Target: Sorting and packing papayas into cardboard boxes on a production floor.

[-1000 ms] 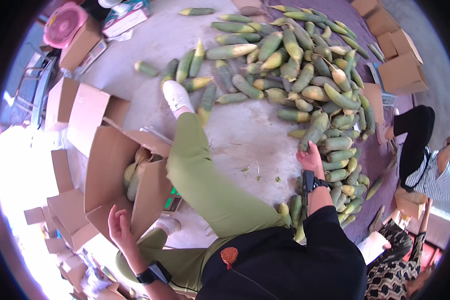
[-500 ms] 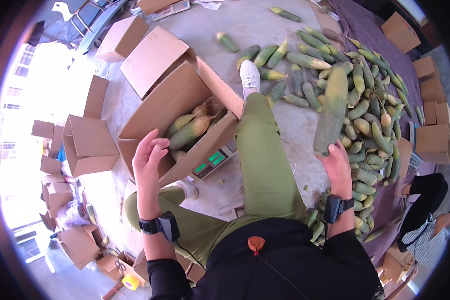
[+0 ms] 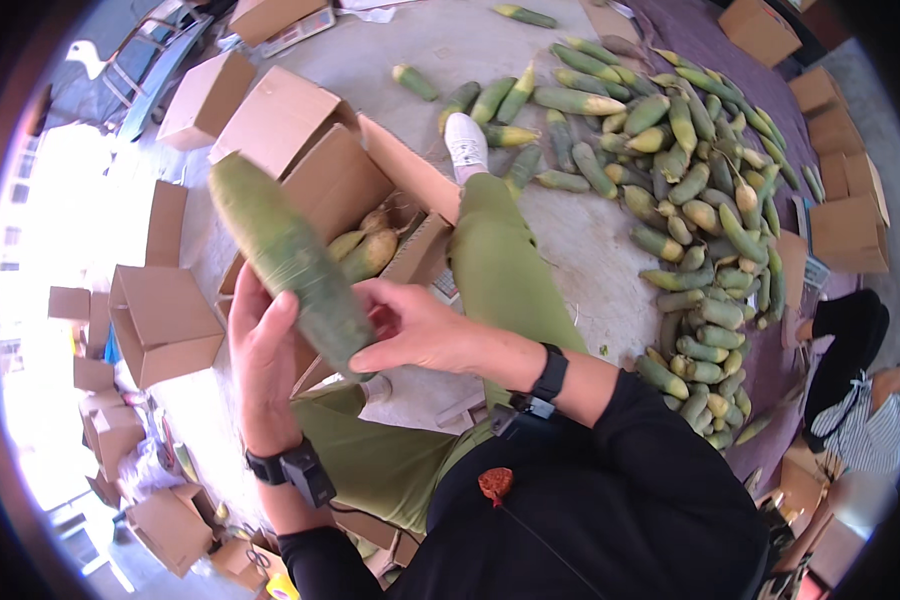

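A large green radish (image 3: 288,255) is held up in front of me, tilted, its yellow-green end toward the upper left. My right hand (image 3: 420,328) grips its lower end, thumb in front and fingers bent round it. From the left side, my left hand (image 3: 260,355) closes on the radish, with its thumb along the near face and other fingers partly hidden behind. Beyond them stands an open cardboard box (image 3: 335,185), flaps up, with several green radishes (image 3: 373,253) inside. The held radish covers part of the box.
On the right lies a big heap of green radishes (image 3: 705,225), with a few strays (image 3: 414,82) further left. A scale (image 3: 443,288) shows beside the box. Empty cartons (image 3: 165,315) line the left. Another person (image 3: 860,400) is at the lower right.
My right hand has carried the radish from over the heap leftward to near the box. My left hand, previously empty beside the box, now holds it too.
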